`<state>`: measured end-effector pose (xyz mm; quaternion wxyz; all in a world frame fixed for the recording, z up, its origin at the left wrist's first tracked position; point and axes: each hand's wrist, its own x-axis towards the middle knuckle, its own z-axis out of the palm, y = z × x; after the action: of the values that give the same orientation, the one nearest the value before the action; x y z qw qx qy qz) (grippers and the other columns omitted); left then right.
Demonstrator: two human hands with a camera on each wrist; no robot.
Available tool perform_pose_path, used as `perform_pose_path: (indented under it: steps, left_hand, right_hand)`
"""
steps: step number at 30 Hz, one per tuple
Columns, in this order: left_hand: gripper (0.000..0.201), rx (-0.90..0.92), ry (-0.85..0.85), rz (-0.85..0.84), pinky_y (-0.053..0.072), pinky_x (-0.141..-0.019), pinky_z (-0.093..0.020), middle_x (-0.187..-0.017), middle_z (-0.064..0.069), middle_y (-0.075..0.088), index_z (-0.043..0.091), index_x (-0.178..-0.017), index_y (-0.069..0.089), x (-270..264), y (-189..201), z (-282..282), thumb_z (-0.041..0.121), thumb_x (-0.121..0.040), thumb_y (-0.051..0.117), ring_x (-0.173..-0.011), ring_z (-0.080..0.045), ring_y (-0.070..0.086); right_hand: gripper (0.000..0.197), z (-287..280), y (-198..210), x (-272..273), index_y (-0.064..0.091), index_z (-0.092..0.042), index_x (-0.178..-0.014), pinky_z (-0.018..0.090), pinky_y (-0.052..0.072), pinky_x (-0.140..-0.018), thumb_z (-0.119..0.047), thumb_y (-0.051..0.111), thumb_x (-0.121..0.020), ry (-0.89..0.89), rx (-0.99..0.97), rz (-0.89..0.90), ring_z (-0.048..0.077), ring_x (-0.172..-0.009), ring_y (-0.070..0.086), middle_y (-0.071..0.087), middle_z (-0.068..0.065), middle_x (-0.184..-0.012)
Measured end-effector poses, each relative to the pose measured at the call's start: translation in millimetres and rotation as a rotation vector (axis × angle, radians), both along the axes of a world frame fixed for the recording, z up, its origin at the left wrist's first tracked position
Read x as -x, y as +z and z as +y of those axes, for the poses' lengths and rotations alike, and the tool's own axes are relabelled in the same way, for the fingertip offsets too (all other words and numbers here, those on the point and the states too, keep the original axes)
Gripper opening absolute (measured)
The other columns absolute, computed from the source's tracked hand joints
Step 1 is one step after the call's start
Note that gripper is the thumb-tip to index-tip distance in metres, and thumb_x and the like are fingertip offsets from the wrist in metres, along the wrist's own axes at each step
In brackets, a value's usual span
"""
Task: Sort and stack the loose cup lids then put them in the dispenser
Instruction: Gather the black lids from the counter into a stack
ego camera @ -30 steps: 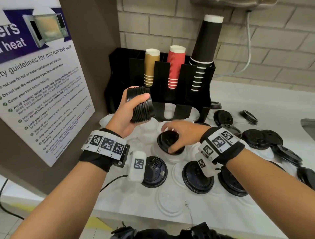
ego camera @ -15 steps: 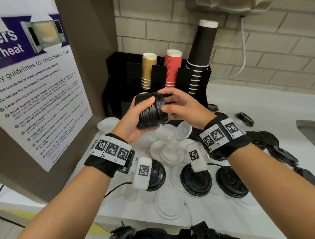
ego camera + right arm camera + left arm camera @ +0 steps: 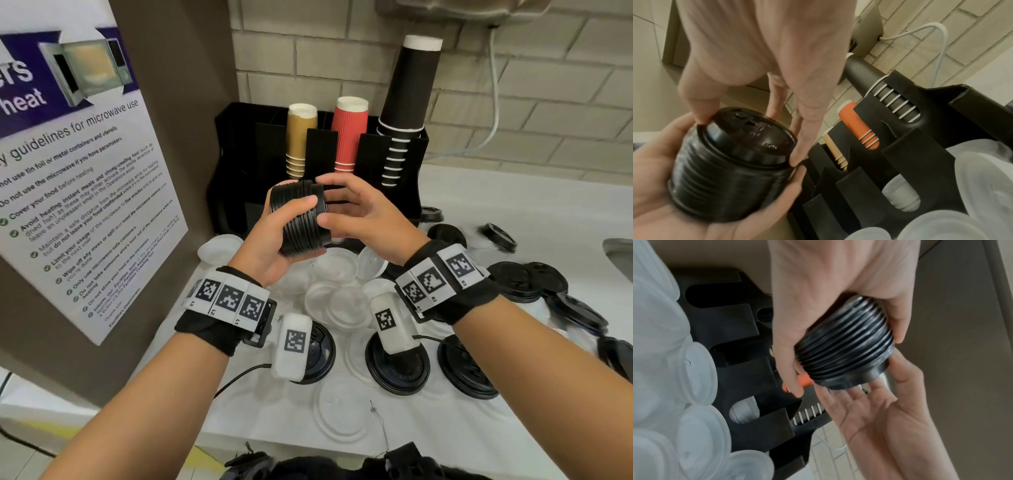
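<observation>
A stack of several black cup lids (image 3: 301,236) lies sideways in my left hand (image 3: 291,222), thumb on top and fingers wrapped underneath, held in front of the black dispenser (image 3: 236,164). My right hand (image 3: 323,200) is at the stack's right end. In the right wrist view its thumb and fingertips (image 3: 795,160) pinch the rim of the end lid (image 3: 750,138), which sits on the stack (image 3: 725,183). The left wrist view shows the ribbed stack (image 3: 844,352) with the right palm (image 3: 869,402) just beyond it. Loose black lids (image 3: 400,370) and clear lids (image 3: 339,301) cover the counter below.
The dispenser holds gold cups (image 3: 301,137), red cups (image 3: 349,133) and tall black cups (image 3: 411,102). A poster panel (image 3: 85,171) stands close on the left. More black lids (image 3: 520,281) are scattered to the right near a sink edge (image 3: 616,253). A white cable (image 3: 493,102) hangs on the brick wall.
A second ago my right hand was on a black lid down on the counter. It has since lifted that lid to the stack's end, and the left hand has brought the stack toward the middle.
</observation>
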<state>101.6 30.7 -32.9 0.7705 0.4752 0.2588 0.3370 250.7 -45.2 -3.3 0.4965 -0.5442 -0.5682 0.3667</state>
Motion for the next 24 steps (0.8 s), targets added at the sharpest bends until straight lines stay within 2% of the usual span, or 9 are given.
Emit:
perform_pose_path:
  steps: [3,5,7,9,11,14,17,21,24]
  left_hand:
    - [0.065,-0.013,0.017,0.001,0.058,-0.072,-0.043,-0.126,-0.013,0.06,0.021,-0.133,0.048,3.4,0.6,4.8,0.029,-0.072,0.069,-0.103,-0.029,0.066]
    - [0.056,-0.041,0.039,0.006,0.057,-0.07,-0.042,-0.119,-0.008,0.06,0.027,-0.123,0.051,7.6,0.0,10.2,0.028,-0.071,0.07,-0.101,-0.025,0.065]
    - [0.055,-0.043,0.087,0.007,0.057,-0.071,-0.043,-0.116,-0.006,0.06,0.028,-0.122,0.051,14.7,0.3,18.0,0.028,-0.07,0.071,-0.101,-0.024,0.064]
    - [0.067,-0.017,0.142,0.016,0.058,-0.072,-0.043,-0.114,-0.006,0.06,0.022,-0.132,0.049,22.7,1.8,27.1,0.029,-0.07,0.071,-0.1,-0.024,0.064]
    - [0.076,0.006,0.177,0.01,0.058,-0.07,-0.042,-0.113,-0.006,0.06,0.017,-0.139,0.044,29.6,4.5,34.6,0.03,-0.07,0.071,-0.098,-0.024,0.065]
    - [0.076,0.006,0.181,-0.006,0.057,-0.067,-0.041,-0.112,-0.007,0.061,0.016,-0.141,0.042,33.6,9.0,38.2,0.029,-0.073,0.071,-0.097,-0.024,0.066]
    - [0.076,-0.001,0.171,-0.016,0.057,-0.069,-0.042,-0.117,-0.008,0.059,0.015,-0.142,0.041,33.0,11.8,37.3,0.03,-0.073,0.072,-0.104,-0.028,0.063]
    - [0.075,-0.008,0.156,-0.013,0.057,-0.073,-0.044,-0.123,-0.01,0.057,0.016,-0.141,0.042,31.6,12.0,33.5,0.03,-0.073,0.072,-0.11,-0.03,0.061]
    - [0.075,-0.012,0.151,-0.012,0.057,-0.075,-0.044,-0.123,-0.01,0.057,0.017,-0.14,0.042,33.2,10.0,33.2,0.03,-0.073,0.072,-0.109,-0.029,0.062]
  right_hand:
    - [0.057,2.4,-4.2,3.1,0.031,-0.011,-0.136,0.026,0.055,-0.083,-0.009,0.062,-0.089,0.032,0.042,-0.002,0.018,-0.123,0.053,0.049,0.009,-0.136]
    - [0.069,4.9,-7.0,2.0,0.017,-0.012,-0.141,0.028,0.048,-0.099,-0.013,0.062,-0.089,0.087,0.106,-0.084,0.015,-0.132,0.043,0.042,0.01,-0.144]
    - [0.074,3.8,-10.1,1.9,0.02,-0.014,-0.141,0.031,0.038,-0.109,-0.027,0.067,-0.085,0.111,0.199,-0.303,0.013,-0.132,0.04,0.042,0.008,-0.143]
    - [0.064,-0.8,-16.5,6.9,0.043,-0.015,-0.133,0.033,0.042,-0.104,-0.042,0.071,-0.081,0.184,0.307,-0.694,0.016,-0.123,0.048,0.05,0.002,-0.131]
    - [0.056,-5.7,-29.1,21.7,0.057,-0.018,-0.123,0.036,0.044,-0.097,-0.047,0.073,-0.078,0.385,0.403,-1.018,0.02,-0.114,0.05,0.052,0.001,-0.122]
    - [0.069,-12.6,-48.3,50.4,0.049,-0.023,-0.129,0.04,0.046,-0.092,-0.046,0.077,-0.071,0.601,0.415,-1.287,0.024,-0.112,0.045,0.048,0.005,-0.122]
    - [0.088,-19.0,-63.1,69.3,0.038,-0.021,-0.134,0.038,0.044,-0.089,-0.058,0.078,-0.065,0.563,0.346,-1.47,0.025,-0.11,0.046,0.048,0.005,-0.123]
    - [0.088,-20.5,-74.8,82.8,0.033,-0.014,-0.133,0.036,0.044,-0.084,-0.053,0.078,-0.067,0.519,0.323,-1.549,0.025,-0.107,0.048,0.047,0.008,-0.123]
    - [0.086,-14.2,-65.8,73.1,0.032,-0.018,-0.132,0.035,0.047,-0.08,-0.047,0.08,-0.066,0.494,0.352,-1.37,0.024,-0.104,0.049,0.048,0.007,-0.118]
